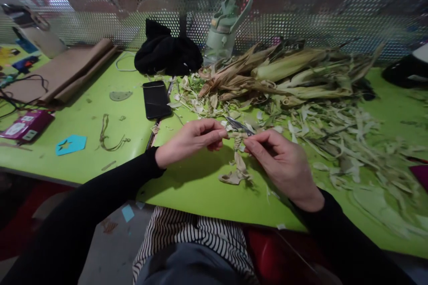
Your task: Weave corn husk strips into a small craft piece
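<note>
A small braided corn-husk piece [238, 143] hangs between my hands, its loose, flared end [236, 176] just above or on the green table. My left hand [197, 136] pinches the left end of a thin strand at the top of the piece between thumb and forefinger. On the other side, my right hand [281, 160] closes thumb and forefinger on its right edge. Dark metal blades [238, 124], like scissors, show just behind the piece; whether they touch my right hand I cannot tell.
Behind lies a heap of corn husks [287, 71], with husk scraps [351, 142] spread to the right. A black phone [156, 99], a black cloth [169, 51] and a green bottle [222, 31] stand or lie further back. Brown paper [73, 69] covers the far left. A perforated screen [133, 4] closes the rear.
</note>
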Tool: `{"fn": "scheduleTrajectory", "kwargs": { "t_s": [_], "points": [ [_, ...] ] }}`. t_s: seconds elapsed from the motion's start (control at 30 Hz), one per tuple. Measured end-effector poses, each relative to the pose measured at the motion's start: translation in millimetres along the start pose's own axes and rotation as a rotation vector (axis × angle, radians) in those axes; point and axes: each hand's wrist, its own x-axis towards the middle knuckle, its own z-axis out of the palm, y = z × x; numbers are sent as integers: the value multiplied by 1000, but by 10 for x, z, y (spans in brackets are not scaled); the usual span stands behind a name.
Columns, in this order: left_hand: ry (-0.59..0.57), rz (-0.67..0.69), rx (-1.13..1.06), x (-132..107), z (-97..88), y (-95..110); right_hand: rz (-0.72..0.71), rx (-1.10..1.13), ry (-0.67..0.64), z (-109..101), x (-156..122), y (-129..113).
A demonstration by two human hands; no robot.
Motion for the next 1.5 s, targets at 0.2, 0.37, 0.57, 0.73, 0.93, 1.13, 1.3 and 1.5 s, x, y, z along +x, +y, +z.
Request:
{"fn": "scheduleTrajectory", "kwargs": {
  "t_s": [0.2,0.37,0.57,0.73,0.93,1.13,1.3,1.5],
  "points": [
    [-86,5,-54,38,56,-60,-52,-98,-77,38,37,-49],
    [-86,40,1,28,65,-87,-101,-170,-282,18,75,-97],
    [-92,73,85,-14,82,-6,-150,-87,-315,-2,45,-98],
    [-99,83,139,-55,110,48,-61,16,-258,12,-31,-126],
    [-99,109,178,-39,47,23,-11,20,-255,34,-14,-121],
    [-156,35,73,-7,-26,18,63,64,-196,33,48,-47],
    [-101,44,251,-17,-27,21,40,33,-253,52,54,-49],
    [-133,65,211,-76,-24,115,11,82,-242,1,11,-97]
  ]
}}
